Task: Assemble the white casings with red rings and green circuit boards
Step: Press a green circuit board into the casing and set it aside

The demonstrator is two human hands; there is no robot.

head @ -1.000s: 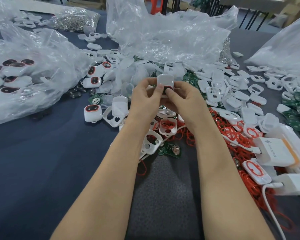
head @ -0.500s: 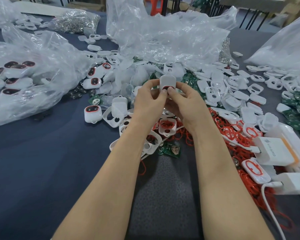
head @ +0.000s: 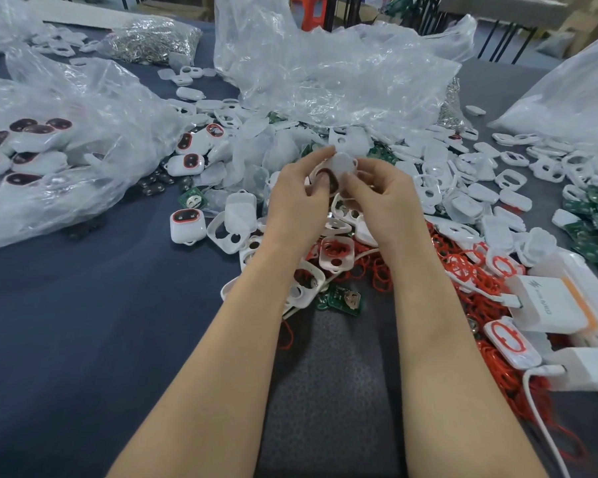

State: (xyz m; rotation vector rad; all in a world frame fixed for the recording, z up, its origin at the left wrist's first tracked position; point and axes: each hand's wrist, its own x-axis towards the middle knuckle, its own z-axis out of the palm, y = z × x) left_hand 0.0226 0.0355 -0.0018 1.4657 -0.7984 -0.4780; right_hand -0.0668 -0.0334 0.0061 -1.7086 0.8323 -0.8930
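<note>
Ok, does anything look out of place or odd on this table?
Nothing looks damaged. One stranger: a white charger lies amid the red rings at the right, no part of the assembly. The left hand and right hand grip a white casing normally.

Left hand [head: 297,201] and right hand [head: 385,201] are bare, as are both forearms [head: 221,339].

Two hands [head: 297,201], two white chargers [head: 549,305] (casings [head: 187,229] uncountable).

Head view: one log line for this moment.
left hand: holds white casing | right hand: pinches same casing | red ring: visible on casing | where: above loose parts pile
</note>
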